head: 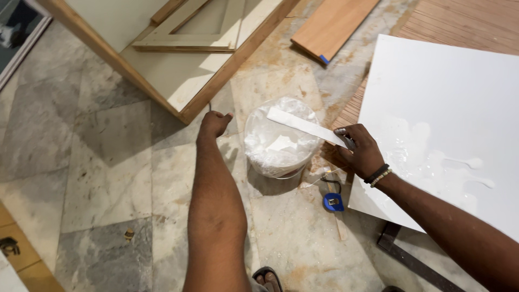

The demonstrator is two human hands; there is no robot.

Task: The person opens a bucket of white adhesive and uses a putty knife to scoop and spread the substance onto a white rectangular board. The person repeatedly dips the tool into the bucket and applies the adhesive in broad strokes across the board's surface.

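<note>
While your right hand [363, 154] pinches one flat white strip [305, 126], the large white laminate sheet [448, 119] just beyond that grip already carries wet glue puddles — spreading looks begun, though most of the sheet is bare. The strip's far end reaches over the single clear plastic bucket of white glue [278, 138]. Your left hand [213, 124] is curled, holding nothing, beside the bucket. One small blue tape measure [333, 201] lies below your grip.

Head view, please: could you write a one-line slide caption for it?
Right hand holds a white strip over a bucket of white paste; left hand rests beside it on the marble floor.
</note>
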